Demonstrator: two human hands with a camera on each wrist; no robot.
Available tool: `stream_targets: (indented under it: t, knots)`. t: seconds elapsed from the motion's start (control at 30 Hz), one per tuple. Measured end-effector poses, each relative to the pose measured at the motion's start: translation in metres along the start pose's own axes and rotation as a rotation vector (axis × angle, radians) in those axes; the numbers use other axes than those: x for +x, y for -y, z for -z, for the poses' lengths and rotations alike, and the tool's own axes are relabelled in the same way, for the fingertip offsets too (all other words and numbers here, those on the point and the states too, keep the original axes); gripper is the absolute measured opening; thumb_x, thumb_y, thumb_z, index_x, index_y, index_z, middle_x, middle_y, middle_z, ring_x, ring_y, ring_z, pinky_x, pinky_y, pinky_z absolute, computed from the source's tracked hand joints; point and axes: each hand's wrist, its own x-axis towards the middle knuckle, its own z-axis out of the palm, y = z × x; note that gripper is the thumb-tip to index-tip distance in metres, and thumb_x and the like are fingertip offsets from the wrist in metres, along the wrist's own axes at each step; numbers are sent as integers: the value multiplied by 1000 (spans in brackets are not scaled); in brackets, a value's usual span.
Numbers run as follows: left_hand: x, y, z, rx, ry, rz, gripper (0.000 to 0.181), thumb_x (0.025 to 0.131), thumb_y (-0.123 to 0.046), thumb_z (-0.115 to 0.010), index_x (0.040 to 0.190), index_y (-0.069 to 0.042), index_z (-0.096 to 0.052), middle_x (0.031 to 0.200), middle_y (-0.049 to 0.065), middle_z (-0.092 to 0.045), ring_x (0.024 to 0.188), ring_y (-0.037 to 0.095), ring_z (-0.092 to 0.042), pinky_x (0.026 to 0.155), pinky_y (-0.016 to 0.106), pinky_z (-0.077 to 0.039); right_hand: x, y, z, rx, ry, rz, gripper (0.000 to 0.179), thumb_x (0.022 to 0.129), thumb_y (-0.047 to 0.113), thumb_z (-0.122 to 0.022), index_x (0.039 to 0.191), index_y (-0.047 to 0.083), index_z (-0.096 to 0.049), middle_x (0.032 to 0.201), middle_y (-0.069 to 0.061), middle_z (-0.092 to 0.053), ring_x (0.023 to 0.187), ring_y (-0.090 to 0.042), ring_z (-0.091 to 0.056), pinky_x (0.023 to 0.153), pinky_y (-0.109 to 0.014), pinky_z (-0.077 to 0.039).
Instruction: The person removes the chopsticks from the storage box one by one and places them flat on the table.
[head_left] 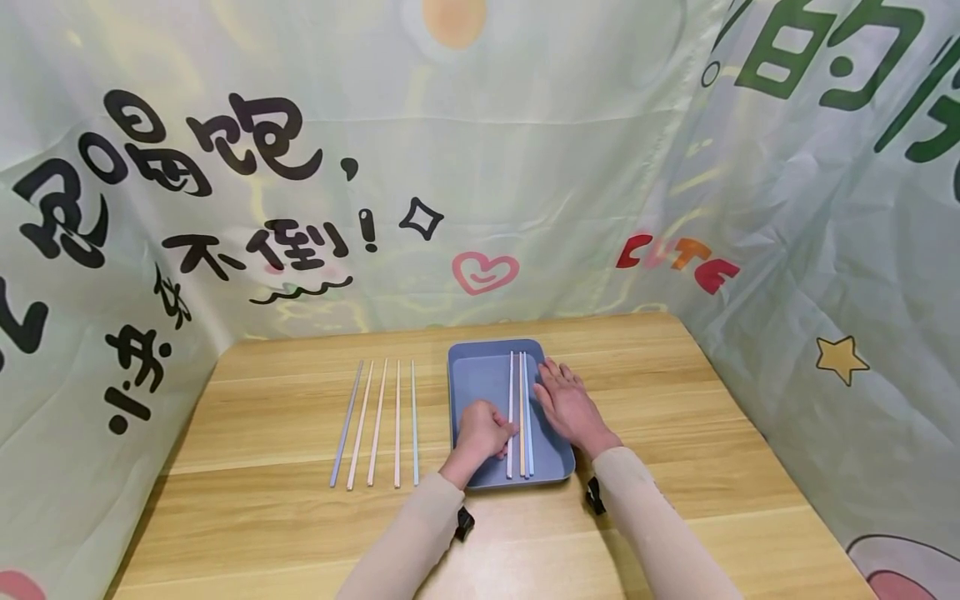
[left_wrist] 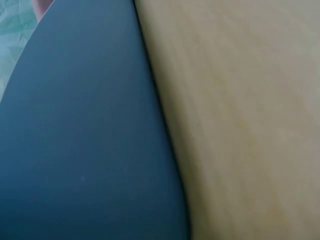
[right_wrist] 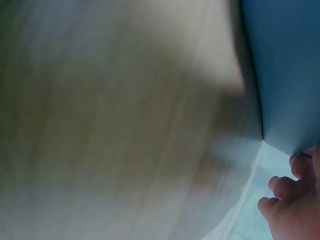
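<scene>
A blue rectangular tray [head_left: 477,371] stands on the wooden table, with several pastel chopsticks [head_left: 522,375] lying lengthwise in its right half. Over the tray's near part, my left hand [head_left: 480,432] has its fingers curled and pinches the leftmost of these, a pale chopstick [head_left: 511,467]. My right hand [head_left: 572,408] lies along the tray's right rim, fingers extended and thumb reaching inward beside the chopsticks. The left wrist view is mostly the tray's side wall [left_wrist: 90,125]. In the right wrist view, fingers [right_wrist: 285,187] of the right hand show beside the tray wall [right_wrist: 285,75].
Left of the tray, several more chopsticks, among them a lilac one [head_left: 347,423] and a light blue one [head_left: 414,423], lie apart in a row on the table [head_left: 262,433]. A printed cloth [head_left: 570,183] hangs around the table's back and sides.
</scene>
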Motion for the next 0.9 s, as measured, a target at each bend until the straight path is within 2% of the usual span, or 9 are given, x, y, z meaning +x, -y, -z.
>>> stream_targets:
  t: [0.27, 0.47, 0.63, 0.73, 0.8, 0.9]
  knots:
    - [0, -1, 3, 138, -33, 13, 30, 90, -23, -85, 64, -16, -71, 44, -4, -58, 37, 10, -56, 41, 24, -35, 0, 0, 0, 7, 1, 5, 56, 114, 32, -44, 157, -5, -43, 167, -24, -36, 153, -53, -34, 126, -66, -26]
    - [0, -3, 4, 145, -23, 5, 32, 89, -25, -87, 67, -14, -67, 44, -3, -58, 37, 12, -56, 40, 24, -35, 1, -1, -1, 1, 0, 7, 57, 114, 33, -44, 157, -4, -43, 167, -24, -36, 152, -53, -34, 126, -66, -26]
    - [1, -3, 7, 158, -7, -26, 37, 91, -19, -83, 60, -14, -64, 42, -3, -57, 35, 10, -55, 39, 23, -35, 0, -1, -1, -1, 5, 2, 57, 114, 33, -43, 157, -4, -42, 167, -24, -35, 153, -53, -34, 126, -66, -26]
    - [1, -2, 11, 175, 17, -50, 41, 92, -15, -80, 54, -12, -65, 42, -1, -58, 35, 11, -56, 39, 23, -38, 0, -1, -2, -2, 17, -9, 58, 114, 34, -42, 158, -3, -41, 168, -24, -34, 153, -53, -32, 126, -66, -25]
    - [1, -2, 14, 161, 38, -49, 39, 91, -11, -78, 54, -10, -65, 43, 1, -59, 36, 12, -58, 38, 24, -43, 0, -2, -2, -2, 27, -17, 58, 115, 35, -41, 159, -3, -40, 169, -23, -33, 154, -52, -30, 127, -66, -24]
    - [1, -4, 19, 73, 78, -6, 29, 89, -3, -75, 61, -5, -66, 48, 5, -62, 38, 13, -60, 41, 28, -54, 0, -2, -1, 2, 32, -23, 59, 115, 36, -41, 159, -2, -39, 169, -23, -33, 155, -51, -30, 128, -65, -24]
